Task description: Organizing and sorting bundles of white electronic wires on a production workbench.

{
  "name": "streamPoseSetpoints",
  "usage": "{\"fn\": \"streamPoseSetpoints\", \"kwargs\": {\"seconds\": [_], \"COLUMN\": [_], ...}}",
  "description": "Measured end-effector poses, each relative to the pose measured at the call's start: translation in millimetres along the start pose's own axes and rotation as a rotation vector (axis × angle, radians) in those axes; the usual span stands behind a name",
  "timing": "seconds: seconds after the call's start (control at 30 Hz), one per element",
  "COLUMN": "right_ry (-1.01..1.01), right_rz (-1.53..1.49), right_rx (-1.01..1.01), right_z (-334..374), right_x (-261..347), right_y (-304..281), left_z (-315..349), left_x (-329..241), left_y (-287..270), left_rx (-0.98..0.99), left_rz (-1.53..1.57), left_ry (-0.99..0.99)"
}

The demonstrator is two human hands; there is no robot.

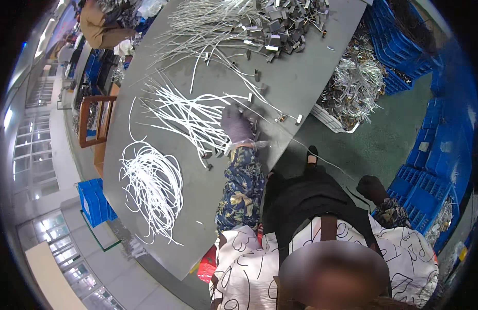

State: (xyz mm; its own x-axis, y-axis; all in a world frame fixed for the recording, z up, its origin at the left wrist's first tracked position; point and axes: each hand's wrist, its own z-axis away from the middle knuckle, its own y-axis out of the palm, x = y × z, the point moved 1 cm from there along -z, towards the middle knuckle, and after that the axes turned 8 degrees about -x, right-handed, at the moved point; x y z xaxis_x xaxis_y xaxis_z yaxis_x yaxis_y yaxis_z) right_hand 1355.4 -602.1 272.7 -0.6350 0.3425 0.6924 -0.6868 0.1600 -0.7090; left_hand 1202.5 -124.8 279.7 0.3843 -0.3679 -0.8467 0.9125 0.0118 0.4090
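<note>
My left hand (pixel 236 124), in a greyish-purple glove, reaches over the table onto the connector ends of a bundle of white cables (pixel 182 116). Its fingers curl down around those ends and partly hide them. Small dark connectors (pixel 209 166) poke out beside the wrist. My right hand (pixel 372 189), in a dark glove, is closed and hangs low on the right, off the table. A thin light cable (pixel 321 158) trails from the table edge toward it. A darker strand (pixel 359 199) shows just below that hand. What its fingers hold is hidden.
A coil of white cables (pixel 152 188) lies on the grey table (pixel 197 222). Cables with grey box-shaped connectors (pixel 285 26) are heaped at the far end. A white basket (pixel 334 125) of cables and blue crates (pixel 399 36) stand right; a wooden chair (pixel 89 121) stands left. Another person (pixel 102 28) is at far left.
</note>
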Motion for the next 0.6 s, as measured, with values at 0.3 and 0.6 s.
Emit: {"fn": "streamPoseSetpoints", "kwargs": {"seconds": [0.3, 0.6], "right_ry": [0.566, 0.704], "right_rz": [-0.342, -0.263], "right_rx": [0.003, -0.001], "right_z": [30.3, 32.9], "right_x": [-17.2, -7.4], "right_y": [-7.7, -4.6], "left_z": [2.3, 27.4], "left_x": [-55.3, -32.1], "left_y": [21.3, 54.0], "left_rx": [-0.017, -0.160], "left_rz": [0.055, -0.038], "left_ry": [-0.119, -0.138]}}
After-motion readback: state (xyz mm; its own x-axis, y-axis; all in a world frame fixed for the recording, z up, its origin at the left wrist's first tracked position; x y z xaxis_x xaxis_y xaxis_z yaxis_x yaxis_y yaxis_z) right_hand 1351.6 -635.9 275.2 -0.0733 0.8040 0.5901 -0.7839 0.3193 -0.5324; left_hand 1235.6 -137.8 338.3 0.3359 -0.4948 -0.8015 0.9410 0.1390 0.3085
